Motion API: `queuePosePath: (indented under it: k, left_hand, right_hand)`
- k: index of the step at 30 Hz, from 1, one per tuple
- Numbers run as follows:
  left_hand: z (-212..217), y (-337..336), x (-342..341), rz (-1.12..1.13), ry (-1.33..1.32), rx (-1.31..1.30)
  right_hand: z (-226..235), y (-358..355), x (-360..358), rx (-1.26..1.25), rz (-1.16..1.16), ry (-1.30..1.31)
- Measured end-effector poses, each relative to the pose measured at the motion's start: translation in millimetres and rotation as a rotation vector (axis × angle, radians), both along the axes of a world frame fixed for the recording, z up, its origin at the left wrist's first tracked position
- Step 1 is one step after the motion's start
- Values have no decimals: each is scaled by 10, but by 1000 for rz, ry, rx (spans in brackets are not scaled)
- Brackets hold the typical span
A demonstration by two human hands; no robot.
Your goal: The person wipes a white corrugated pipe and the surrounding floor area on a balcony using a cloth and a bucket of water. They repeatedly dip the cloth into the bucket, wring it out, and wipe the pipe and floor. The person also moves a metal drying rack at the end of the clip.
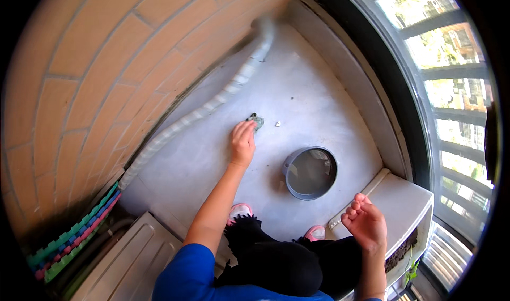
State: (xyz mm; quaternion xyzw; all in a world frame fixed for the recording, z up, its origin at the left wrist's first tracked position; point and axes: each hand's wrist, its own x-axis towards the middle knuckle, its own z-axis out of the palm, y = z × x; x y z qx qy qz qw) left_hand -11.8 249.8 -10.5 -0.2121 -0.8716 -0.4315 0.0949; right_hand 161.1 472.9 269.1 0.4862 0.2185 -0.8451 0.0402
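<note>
My left hand (pixel 243 141) reaches down to the pale floor (pixel 313 88), its fingers closed on a small mottled green thing (pixel 258 121) with a dark tip. The fingers hide part of it, and its kind does not show clearly. A little white scrap (pixel 278 124) lies just right of it. My right hand (pixel 367 224) is raised at the lower right, beside the white planter (pixel 396 200). Its fingers curl in toward the palm with nothing visible in them. Between the hands stands a round grey bucket (pixel 287 180) with what looks like water inside.
A white-wrapped hose (pixel 212 103) runs along the brick wall (pixel 106 78) on the left. Colourful foam mats (pixel 79 237) and a beige casing (pixel 127 258) are at the lower left. A barred window (pixel 451 88) borders the right. My shoes (pixel 314 232) are below the bucket.
</note>
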Motion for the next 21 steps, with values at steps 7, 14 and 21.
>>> queuePosePath:
  k: [7,14,21]
  left_hand:
    - [1259,616,695,-333,-618,467]
    - [658,1099,1140,-788,-33,-379]
    - [517,1355,1101,-606,-744,-290]
  right_hand:
    - [-225,329,138,774,757,26]
    - [-1281,491,-11,1408,1362,118]
    - [-1737,504,-29,1388,1379,175]
